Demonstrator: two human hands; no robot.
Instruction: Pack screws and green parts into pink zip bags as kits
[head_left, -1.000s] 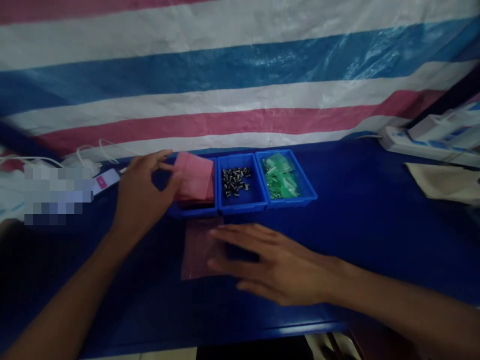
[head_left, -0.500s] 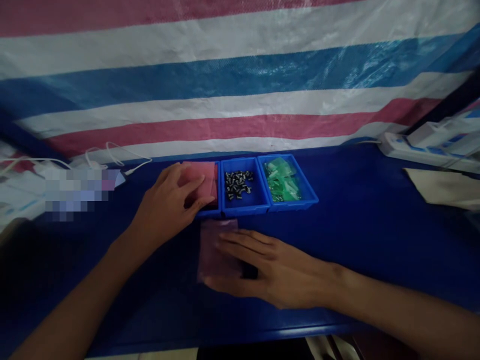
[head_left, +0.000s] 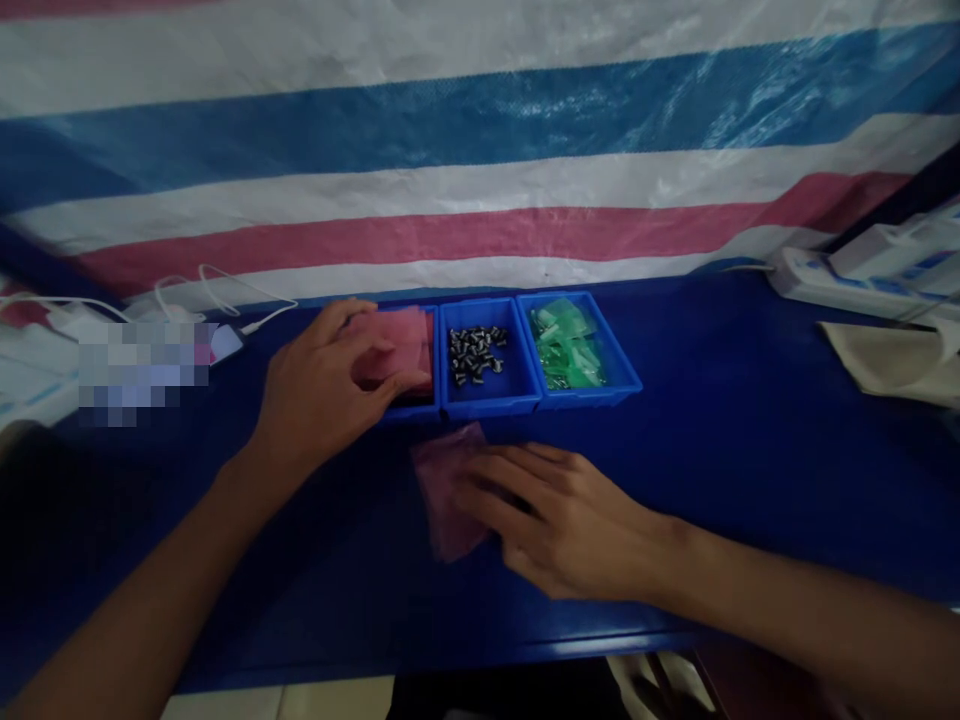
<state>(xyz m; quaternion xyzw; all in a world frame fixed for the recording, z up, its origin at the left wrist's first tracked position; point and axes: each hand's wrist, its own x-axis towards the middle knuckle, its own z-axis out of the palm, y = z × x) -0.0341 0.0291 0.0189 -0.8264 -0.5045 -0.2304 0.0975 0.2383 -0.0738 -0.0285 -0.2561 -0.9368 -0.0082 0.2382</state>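
My left hand is over the left blue bin, its thumb and fingers spread around a stack of pink bags, not closed on it. My right hand rests on a pink bag lying askew on the blue table, fingers bent over the bag's right edge. Whether those fingers pinch the bag is unclear. Beside the left bin, the middle blue bin holds several black screws. Green bags lie in the right blue bin.
White cables and a blurred box lie at the left. A white power strip and a beige cloth or paper piece are at the right. Behind the blue table hangs a striped sheet.
The pink bag under my right hand has turned and shifted slightly right. The right fingers are more bent. My left hand stays at the left bin. The view has tilted slightly.
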